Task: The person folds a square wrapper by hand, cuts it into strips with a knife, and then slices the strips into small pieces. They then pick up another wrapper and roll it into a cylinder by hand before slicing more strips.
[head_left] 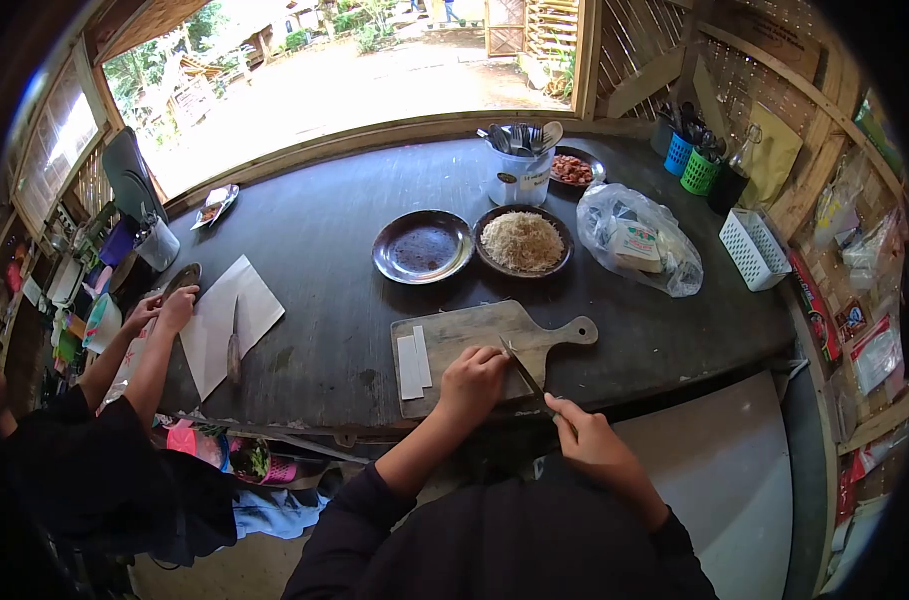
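Observation:
My right hand (597,440) is wrapped around the handle of a knife (523,368), whose blade slants up and left over the cutting board's near edge. Close to the blade, my left hand (472,385) rests on the wooden cutting board (480,325) with its fingers curled together. Whatever those fingers hold is mostly hidden; a small pale bit shows by the fingertips. Flat white strips (412,362) lie side by side at the board's left end. Beyond the board stand a plate heaped with pale shreds (523,243) and a dark plate (424,247) with a wet, shiny surface.
A plastic bag (640,240) with a white pack lies at right, near a white perforated basket (755,250). Behind are a tub of spoons (520,170) and a bowl of reddish pieces (575,168). At left, a co-worker's hands (173,308) hold a dark plate near paper and another knife (235,345).

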`<state>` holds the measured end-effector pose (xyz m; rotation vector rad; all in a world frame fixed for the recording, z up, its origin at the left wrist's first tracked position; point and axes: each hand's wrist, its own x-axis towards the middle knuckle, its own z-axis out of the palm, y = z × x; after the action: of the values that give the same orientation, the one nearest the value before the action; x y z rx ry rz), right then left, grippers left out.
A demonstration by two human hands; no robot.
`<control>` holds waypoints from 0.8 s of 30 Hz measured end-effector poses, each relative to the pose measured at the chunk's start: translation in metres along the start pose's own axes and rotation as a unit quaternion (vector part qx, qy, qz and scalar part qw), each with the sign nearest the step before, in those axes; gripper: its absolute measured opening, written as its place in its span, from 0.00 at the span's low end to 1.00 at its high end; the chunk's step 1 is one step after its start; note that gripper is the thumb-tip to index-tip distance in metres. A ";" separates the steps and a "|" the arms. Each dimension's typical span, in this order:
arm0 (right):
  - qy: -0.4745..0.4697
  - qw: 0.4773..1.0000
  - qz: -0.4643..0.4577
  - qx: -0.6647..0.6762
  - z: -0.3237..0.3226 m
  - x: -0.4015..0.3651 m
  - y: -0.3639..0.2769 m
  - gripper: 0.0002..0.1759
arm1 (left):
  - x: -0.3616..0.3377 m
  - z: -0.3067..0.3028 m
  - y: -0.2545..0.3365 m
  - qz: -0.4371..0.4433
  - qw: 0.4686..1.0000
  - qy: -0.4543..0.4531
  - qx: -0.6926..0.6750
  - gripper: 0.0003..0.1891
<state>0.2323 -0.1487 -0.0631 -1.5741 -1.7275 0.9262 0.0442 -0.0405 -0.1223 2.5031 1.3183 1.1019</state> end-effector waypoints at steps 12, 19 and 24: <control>0.001 1.000 0.007 -0.006 0.000 0.011 -0.001 0.21 | 0.001 -0.003 0.004 -0.027 0.999 -0.004 -0.019 0.06; -0.008 1.000 -0.008 0.005 0.005 0.010 -0.001 0.21 | 0.000 -0.001 0.000 -0.016 1.000 0.001 -0.021 0.07; 0.002 1.000 -0.022 -0.020 0.008 0.009 0.003 0.23 | 0.000 0.000 0.000 -0.011 1.000 0.000 -0.019 0.07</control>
<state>0.2261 -0.1401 -0.0703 -1.5551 -1.7813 0.8723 0.0438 -0.0406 -0.1221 2.4552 1.3095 1.1113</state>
